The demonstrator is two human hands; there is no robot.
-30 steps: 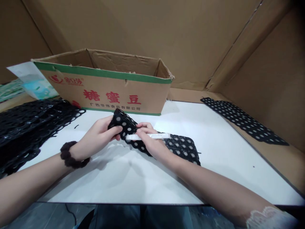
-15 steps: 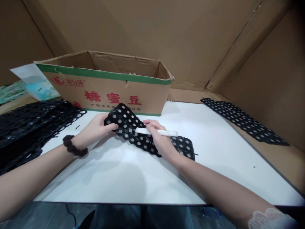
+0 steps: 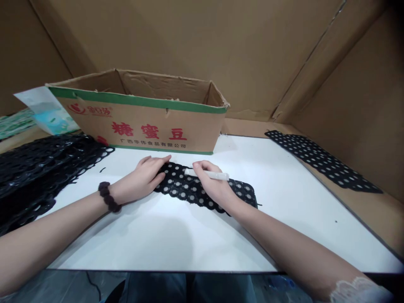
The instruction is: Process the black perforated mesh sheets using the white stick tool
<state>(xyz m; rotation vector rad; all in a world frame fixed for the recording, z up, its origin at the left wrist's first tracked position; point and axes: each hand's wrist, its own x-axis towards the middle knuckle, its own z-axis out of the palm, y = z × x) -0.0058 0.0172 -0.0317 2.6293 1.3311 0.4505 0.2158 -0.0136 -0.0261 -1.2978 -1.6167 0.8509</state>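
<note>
A black sheet with rows of round pale dots (image 3: 176, 184) lies on the white tabletop in front of me. My left hand (image 3: 140, 180) is closed over its left end, thumb on the near side and fingers along the far edge, covering that end. Between the thumb and fingers of my right hand (image 3: 216, 187) is a slim white pen-like stick (image 3: 223, 176). Its tip points left, over the sheet's dots; whether it touches them I cannot tell. My right hand rests over the sheet and hides part of its middle.
Behind the sheet stands an open cardboard box (image 3: 195, 126) with a green rim band and red characters. A pile of black perforated strips (image 3: 38, 168) lies at left, near a white and blue plastic packet (image 3: 52, 113). Another dotted black sheet (image 3: 322, 160) lies along the right edge.
The sheet's left end was raised in my left hand; now it is lowered to the table. My left hand has shifted right and over it. The white stick has moved slightly.
</note>
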